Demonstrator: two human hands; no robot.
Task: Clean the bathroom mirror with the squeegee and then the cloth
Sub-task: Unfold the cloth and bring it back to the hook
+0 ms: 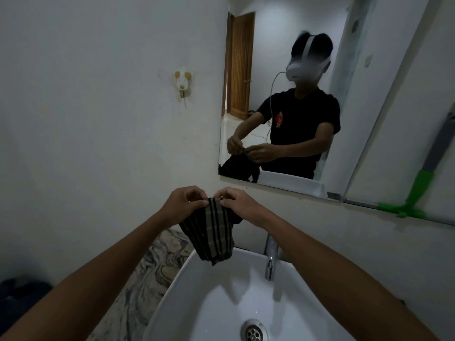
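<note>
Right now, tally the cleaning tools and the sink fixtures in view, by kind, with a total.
Cloths: 1, the striped cloth, pinched by the left hand and right hand
Squeegees: 1, the green squeegee by the mirror
Taps: 1, the tap
Basins: 1, the basin
Total: 4

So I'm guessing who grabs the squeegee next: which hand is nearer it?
Right hand; the squeegee leans far off to its right. The left hand sits farther left, both pinching the cloth.
</note>
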